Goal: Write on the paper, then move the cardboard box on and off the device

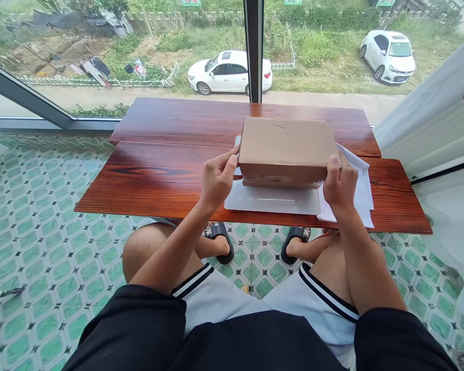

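A brown cardboard box (286,147) is held just above a low red-brown wooden table (170,170). My left hand (217,178) grips the box's left end, thumb on its side. My right hand (338,183) clasps the right end, fingers over the edge. The box's near edge hangs over a white flat sheet (272,200). White printed papers (361,190) lie under and to the right of my right hand, partly hidden by it.
The table stands against a large window with a dark vertical frame post (254,51). A white curtain (429,118) hangs at the right. Below the table are my knees and black sandals (220,234) on a green patterned tile floor (42,232).
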The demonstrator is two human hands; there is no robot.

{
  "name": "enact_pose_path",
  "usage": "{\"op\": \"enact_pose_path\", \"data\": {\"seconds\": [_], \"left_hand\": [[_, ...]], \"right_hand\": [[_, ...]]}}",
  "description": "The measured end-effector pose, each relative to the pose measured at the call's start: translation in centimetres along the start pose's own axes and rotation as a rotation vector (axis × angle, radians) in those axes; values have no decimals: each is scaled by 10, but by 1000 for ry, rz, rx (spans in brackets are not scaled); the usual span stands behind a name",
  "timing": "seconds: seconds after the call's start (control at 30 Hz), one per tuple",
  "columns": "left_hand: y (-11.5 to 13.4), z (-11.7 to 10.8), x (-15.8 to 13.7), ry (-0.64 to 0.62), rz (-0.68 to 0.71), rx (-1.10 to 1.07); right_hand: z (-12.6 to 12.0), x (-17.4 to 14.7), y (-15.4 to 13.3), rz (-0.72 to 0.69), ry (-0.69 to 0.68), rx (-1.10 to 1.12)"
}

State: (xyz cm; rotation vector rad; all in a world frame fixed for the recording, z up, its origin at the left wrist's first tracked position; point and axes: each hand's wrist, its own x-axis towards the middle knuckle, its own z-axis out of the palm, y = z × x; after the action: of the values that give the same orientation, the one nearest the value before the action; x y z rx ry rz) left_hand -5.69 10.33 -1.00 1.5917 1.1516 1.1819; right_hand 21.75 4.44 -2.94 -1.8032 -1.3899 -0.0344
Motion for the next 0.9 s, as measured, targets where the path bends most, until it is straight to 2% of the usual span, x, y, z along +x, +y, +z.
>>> {"op": "enact_pose_path", "data": {"seconds": [0.2, 0.43, 0.67, 0.77, 0.9], "left_hand": [[-5, -1, 0, -12, -2, -36], [-8, -3, 0, -11, 15, 31], [-4, -10, 3, 47, 156, 239], [-1, -17, 5, 104, 231, 250], [16, -31, -5, 257, 454, 199]], "right_hand": [[1, 0, -1, -3, 9, 43], [1, -1, -1, -29, 26, 42], [-3, -1, -3, -21, 40, 42], [-9, 1, -6, -74, 178, 78], [-17, -3, -19, -288, 514, 109]]}}
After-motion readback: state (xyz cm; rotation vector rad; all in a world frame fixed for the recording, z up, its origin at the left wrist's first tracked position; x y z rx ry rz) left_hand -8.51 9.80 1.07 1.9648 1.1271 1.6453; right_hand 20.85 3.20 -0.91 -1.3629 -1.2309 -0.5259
